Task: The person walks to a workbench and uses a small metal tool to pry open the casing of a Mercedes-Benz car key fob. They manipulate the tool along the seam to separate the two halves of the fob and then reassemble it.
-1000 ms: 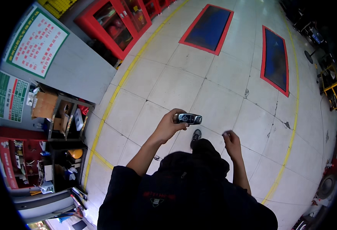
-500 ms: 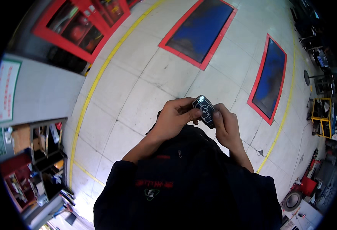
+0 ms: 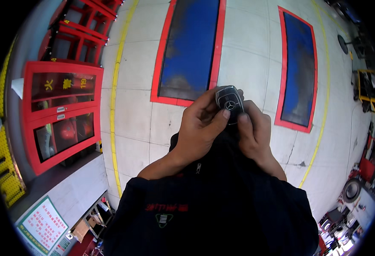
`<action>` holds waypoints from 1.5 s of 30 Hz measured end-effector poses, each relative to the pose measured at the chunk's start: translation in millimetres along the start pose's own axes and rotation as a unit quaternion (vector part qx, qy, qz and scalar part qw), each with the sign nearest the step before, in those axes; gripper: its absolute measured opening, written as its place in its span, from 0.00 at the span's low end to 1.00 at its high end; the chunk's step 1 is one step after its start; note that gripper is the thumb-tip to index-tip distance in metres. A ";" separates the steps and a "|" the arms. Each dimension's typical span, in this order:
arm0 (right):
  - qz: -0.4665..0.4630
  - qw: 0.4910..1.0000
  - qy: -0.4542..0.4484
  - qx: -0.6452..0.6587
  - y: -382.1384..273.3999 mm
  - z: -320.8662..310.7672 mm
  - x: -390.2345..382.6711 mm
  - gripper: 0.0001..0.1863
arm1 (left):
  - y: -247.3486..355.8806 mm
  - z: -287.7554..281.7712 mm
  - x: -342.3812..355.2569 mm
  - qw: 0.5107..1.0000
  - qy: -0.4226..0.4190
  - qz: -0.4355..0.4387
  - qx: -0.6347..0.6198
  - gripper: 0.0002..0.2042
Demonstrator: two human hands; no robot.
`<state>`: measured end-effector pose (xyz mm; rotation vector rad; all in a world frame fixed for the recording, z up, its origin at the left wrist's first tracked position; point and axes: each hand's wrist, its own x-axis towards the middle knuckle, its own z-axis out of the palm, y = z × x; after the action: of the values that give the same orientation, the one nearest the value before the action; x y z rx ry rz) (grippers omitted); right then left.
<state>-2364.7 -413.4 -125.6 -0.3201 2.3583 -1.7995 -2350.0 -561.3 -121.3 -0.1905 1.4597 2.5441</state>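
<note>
A black car key fob with chrome trim (image 3: pixel 229 102) is held upright in front of my chest. My left hand (image 3: pixel 202 126) grips it from the left, its thumb resting on the front of the fob. My right hand (image 3: pixel 253 132) is closed on the fob's lower right side, with the thumb along that edge. Below both hands are my dark jacket front (image 3: pixel 213 200) and sleeves.
Two blue-and-grey floor panels with red borders (image 3: pixel 187 47) (image 3: pixel 298 68) lie in the tiled floor between yellow lines. Red cabinets (image 3: pixel 63 116) and a grey wall with a sign (image 3: pixel 42 222) stand left. A yellow trolley (image 3: pixel 369 91) and other workshop equipment line the right.
My right hand has come up from my side to join my left hand on the fob, which is now turned upright and held higher. The view has swung round.
</note>
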 end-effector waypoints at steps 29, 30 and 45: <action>0.061 0.998 0.009 0.000 -4.1 -193.9 1066.7 0.13 | 338.6 -54.8 1036.6 0.997 -0.030 -0.014 -0.073 0.15; 0.045 0.999 0.010 -0.021 8.5 -191.3 1105.1 0.12 | 348.7 -69.3 1075.0 0.991 -0.034 -0.043 -0.121 0.15; -0.451 0.816 -0.084 -0.350 -9.3 -211.1 1727.1 0.27 | 557.9 -175.5 1569.8 0.982 0.064 0.075 -0.162 0.34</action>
<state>-4083.5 -674.1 -53.3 -1.8538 2.8416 -0.8581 -4005.3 -814.0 -73.2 -0.3099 1.1251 2.9326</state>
